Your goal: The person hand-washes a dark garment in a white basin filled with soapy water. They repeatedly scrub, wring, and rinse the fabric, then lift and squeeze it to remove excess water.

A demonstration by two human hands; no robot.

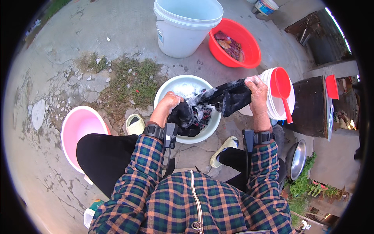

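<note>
A wet black garment (232, 96), streaked with white suds, is stretched between my two hands. My left hand (170, 102) grips it over the left side of a pale green basin (189, 140). Beyond the basin's right rim, my right hand (257, 90) is raised and closed on the garment's other end. The garment's middle and lower part sag into the basin, where foamy water and some dark, reddish cloth show. Bunched cloth partly hides the fingertips of my left hand.
A large white bucket (180, 41) and a red basin (251, 41) holding wet cloth stand ahead. To the right are a white bucket with a red dipper (279, 82) on it, a dark vat (307, 103) and a metal bowl (299, 160). A pink basin (82, 128) stands left on cracked concrete.
</note>
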